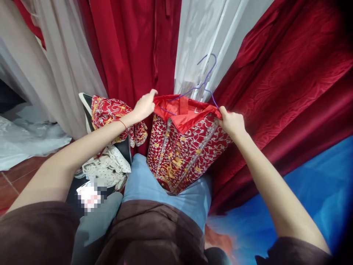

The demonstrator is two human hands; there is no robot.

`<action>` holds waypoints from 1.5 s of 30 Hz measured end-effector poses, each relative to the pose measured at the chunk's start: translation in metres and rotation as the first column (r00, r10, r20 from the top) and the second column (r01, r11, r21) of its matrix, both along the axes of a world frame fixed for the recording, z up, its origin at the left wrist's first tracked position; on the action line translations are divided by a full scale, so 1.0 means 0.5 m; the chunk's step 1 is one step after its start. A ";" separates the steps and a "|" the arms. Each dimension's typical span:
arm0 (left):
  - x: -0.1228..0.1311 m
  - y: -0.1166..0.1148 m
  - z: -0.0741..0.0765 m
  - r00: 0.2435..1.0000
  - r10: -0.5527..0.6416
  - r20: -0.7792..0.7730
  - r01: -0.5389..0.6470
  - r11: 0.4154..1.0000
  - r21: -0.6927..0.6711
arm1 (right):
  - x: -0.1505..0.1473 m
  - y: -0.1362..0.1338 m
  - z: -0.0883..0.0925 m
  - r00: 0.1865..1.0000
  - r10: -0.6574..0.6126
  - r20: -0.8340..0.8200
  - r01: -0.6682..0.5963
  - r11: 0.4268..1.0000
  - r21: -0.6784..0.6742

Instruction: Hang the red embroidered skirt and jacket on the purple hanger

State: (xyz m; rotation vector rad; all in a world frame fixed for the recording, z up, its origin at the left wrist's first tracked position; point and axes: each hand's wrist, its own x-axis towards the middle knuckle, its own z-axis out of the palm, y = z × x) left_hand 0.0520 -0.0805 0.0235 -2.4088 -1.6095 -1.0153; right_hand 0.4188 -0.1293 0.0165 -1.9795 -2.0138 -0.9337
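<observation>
A red embroidered bodice (190, 151) hangs in the centre of the frame, between the two hands and above the lap in blue trousers (135, 180), its top edge drawn out wide, seemingly so that the neckline lies flat and spread and neither side sags. A purple hanger (204, 84) slants through that opening, its hook towards the upper centre right and its lower wire against the red lining (184, 124), which probably helps bear the cloth from within. The left hand (145, 106) grips the upper left corner, the arm reaching in from the lower left, a red string (122, 125) at its wrist and one digit raised above the edge. The right hand (233, 121) is closed around the upper right corner, knuckles uppermost, the arm rising from the lower right; whether it also pinches the hanger's end cannot be told. At centre left, a second embroidered piece (106, 110) is draped over a dark panel above white dotted cloth (107, 167), perhaps to leave both hands free for the bodice
</observation>
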 end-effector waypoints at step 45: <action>0.074 0.050 -0.004 0.959 -0.280 -0.038 0.276 0.957 -0.088 | -0.175 0.040 0.012 0.796 0.560 0.228 -0.559 0.826 -0.076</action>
